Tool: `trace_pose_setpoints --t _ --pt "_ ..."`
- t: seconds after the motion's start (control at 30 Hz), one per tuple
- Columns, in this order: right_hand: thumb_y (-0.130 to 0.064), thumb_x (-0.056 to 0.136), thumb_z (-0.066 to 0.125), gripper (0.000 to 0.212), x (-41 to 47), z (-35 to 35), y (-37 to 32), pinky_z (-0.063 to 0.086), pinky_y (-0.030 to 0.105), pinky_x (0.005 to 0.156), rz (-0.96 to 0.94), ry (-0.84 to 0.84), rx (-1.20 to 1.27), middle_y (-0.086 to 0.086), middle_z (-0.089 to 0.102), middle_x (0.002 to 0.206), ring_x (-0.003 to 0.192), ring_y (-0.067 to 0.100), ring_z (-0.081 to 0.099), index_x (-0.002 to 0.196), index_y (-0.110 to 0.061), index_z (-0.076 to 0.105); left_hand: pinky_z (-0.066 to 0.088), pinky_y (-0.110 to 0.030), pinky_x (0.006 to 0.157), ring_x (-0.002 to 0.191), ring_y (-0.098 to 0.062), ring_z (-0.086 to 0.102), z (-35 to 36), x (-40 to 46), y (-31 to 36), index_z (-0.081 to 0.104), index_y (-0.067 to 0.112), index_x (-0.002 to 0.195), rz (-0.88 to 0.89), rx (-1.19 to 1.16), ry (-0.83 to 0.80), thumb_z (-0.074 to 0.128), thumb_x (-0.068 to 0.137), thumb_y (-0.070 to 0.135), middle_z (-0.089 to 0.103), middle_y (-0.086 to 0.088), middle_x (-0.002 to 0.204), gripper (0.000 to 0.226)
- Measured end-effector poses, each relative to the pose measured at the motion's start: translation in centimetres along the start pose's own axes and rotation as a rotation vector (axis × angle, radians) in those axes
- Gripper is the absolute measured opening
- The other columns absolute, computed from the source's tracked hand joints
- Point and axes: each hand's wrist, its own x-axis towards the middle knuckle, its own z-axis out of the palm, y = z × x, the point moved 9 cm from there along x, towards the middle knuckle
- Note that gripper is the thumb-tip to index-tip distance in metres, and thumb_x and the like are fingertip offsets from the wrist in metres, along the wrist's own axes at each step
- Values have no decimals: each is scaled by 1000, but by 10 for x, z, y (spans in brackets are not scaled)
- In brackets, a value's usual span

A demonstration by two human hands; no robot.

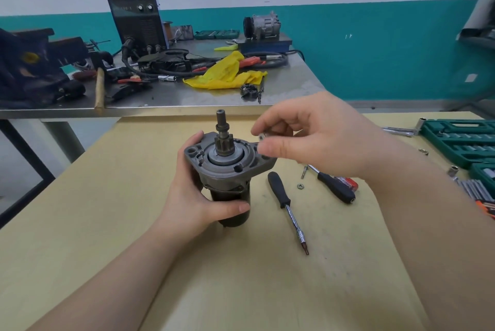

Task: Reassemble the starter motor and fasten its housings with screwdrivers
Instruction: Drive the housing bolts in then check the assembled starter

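left hand (pixel 192 197) gripping starter motor (pixel 227 170) upright | right hand (pixel 316 138) pinching small fastener (pixel 261 138) (nut, probably) | seat it square over the flange hole

— What have you got in your left hand (pixel 199 197)?

— You're holding the grey-and-black metal starter motor (pixel 227 170) upright on the pale wooden bench (pixel 107 223), your grip wrapped round its dark body, pinion shaft pointing up.

— And your right hand (pixel 316 138)?

— It pinches a small silvery metal piece (pixel 261 137) just above the motor's grey flange.

— Tools?

— A black-handled screwdriver (pixel 288 207) lies just right of the motor, beside a small steel nut (pixel 300 186) and a second black-handled driver (pixel 336 187); a green socket case (pixel 460 140) sits far right.
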Motion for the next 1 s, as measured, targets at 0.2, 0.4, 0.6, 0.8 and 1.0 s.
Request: trace_pose_setpoints --t 0.2,0.4,0.6,0.8,1.0 --pt "-33 103 69 15 3 14 -16 53 22 76 -138 74 -53 -17 70 92 96 10 66 112 -32 80 49 -20 107 138 -12 60 -1 -1 0 29 39 157 -12 -14 9 104 47 25 60 16 149 134" --pt "-19 100 73 8 2 25 -16 57 19 69 -146 125 3 -23 69 79 81 5 69 100 -24 80 51 -25 109 139 -15 60 0 -3 1 30 42 156 1 -9 7 105 44 26 59 14 150 136" --pt "-16 99 72 11 1 27 -15 48 9 59 -97 43 15 -15 71 79 69 -3 66 98 -19 83 49 -25 112 141 -15 59 1 -4 5 30 46 154 18 6 0 105 45 27 59 14 151 134" --pt "-10 98 73 14 0 30 -20 44 4 56 -106 7 4 -17 70 79 63 -9 63 101 -20 82 50 -22 108 139 -14 60 1 -5 9 30 44 154 10 8 5 104 47 27 60 13 150 131" --pt "-9 94 77 23 -1 30 -23 47 5 61 -137 -8 -39 -18 71 82 69 -10 66 110 -25 79 48 -42 114 142 -23 58 -1 -6 10 30 40 157 24 3 2 103 51 27 58 10 151 129"
